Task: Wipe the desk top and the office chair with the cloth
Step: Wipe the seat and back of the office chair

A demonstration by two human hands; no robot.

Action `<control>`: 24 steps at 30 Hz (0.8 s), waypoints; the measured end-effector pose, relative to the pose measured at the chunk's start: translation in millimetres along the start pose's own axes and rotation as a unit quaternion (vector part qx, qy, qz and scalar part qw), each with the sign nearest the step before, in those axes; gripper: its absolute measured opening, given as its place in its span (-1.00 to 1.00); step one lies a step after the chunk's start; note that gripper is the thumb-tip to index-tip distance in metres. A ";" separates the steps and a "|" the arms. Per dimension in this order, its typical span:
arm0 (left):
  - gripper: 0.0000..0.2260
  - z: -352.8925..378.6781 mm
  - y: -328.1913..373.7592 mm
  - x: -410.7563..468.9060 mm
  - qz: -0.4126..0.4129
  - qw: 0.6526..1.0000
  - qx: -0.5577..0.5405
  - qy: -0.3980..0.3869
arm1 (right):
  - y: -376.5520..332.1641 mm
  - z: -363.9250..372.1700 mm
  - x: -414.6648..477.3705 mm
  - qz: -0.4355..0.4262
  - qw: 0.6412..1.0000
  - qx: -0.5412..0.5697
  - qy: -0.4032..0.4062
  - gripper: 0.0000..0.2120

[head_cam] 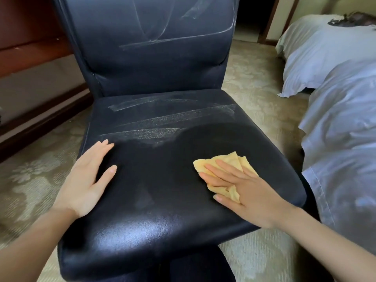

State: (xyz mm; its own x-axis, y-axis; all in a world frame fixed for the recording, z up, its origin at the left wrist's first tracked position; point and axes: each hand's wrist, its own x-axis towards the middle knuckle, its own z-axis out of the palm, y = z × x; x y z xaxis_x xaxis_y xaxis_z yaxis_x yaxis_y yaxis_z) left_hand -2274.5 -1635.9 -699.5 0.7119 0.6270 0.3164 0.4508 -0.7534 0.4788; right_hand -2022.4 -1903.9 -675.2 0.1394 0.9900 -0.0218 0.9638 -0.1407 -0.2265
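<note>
A person's left hand [87,180] lies flat on the front left of the seat of a black leather office chair [158,200], its grip released and fingers straight. The right hand [246,194], grip likewise released, presses a folded yellow cloth [232,158] to the seat's right side under flat, spread fingers. Farther back, pale streaks [162,117] cross the rear of the seat and the backrest [154,64], and the chair stands on patterned beige carpet [254,94] with a bed [335,102] draped in white bedding close on the right.
</note>
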 end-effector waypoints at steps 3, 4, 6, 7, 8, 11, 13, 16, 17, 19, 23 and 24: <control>-0.48 -0.6 -2.8 -1.1 0.003 1.000 -0.005 0.008 | 31.2 -13.7 -6.9 0.079 0.997 0.025 0.007 -0.49; -0.49 0.0 -3.6 -0.3 0.001 1.000 -0.013 0.014 | 42.4 -18.2 -6.0 0.102 0.994 0.031 0.014 -0.48; -0.53 1.0 -3.8 -0.3 0.001 0.999 -0.021 0.026 | 64.0 -24.6 0.8 0.138 0.988 0.059 0.024 -0.53; -0.55 2.1 -3.9 0.0 0.003 0.999 -0.022 0.028 | 75.4 -26.7 7.7 0.160 0.985 0.064 0.023 -0.54; -0.54 3.7 -4.1 0.9 0.004 0.999 -0.025 0.029 | 88.0 -28.1 16.5 0.196 0.978 0.065 0.017 -0.51; -0.45 4.6 -5.7 2.4 0.002 0.999 -0.033 0.030 | 117.9 -30.2 48.8 0.323 0.940 0.109 0.026 -0.36; -0.41 5.3 -5.4 2.4 0.004 0.999 -0.036 0.029 | 125.5 -30.1 68.8 0.335 0.933 0.129 0.038 -0.38; -0.43 6.6 -1.6 2.8 0.001 0.999 -0.031 0.036 | 124.0 -31.7 99.8 0.357 0.926 0.107 0.053 -0.49; -0.46 7.1 -0.5 2.9 0.000 0.999 -0.024 0.039 | 119.9 -32.5 110.6 0.368 0.924 0.086 0.053 -0.51; -0.50 8.0 0.5 2.3 0.001 0.999 -0.007 0.039 | 107.6 -30.8 131.6 0.376 0.924 0.056 0.047 -0.51; -0.54 9.4 0.8 2.1 -0.001 0.999 -0.009 0.044 | 69.7 -22.2 169.7 0.336 0.941 0.034 0.038 -0.47; -0.54 8.5 -0.3 1.8 -0.002 0.999 -0.011 0.044 | 56.3 -18.9 179.0 0.318 0.947 0.028 0.043 -0.48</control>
State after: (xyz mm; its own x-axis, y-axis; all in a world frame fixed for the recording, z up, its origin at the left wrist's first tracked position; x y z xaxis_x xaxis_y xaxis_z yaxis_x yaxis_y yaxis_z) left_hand -2268.7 -1636.2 -706.0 0.6595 0.6453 0.3855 0.4407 -0.7474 0.4972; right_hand -1938.9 -1734.8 -673.4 0.7073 0.7009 -0.0923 0.6660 -0.7044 -0.2453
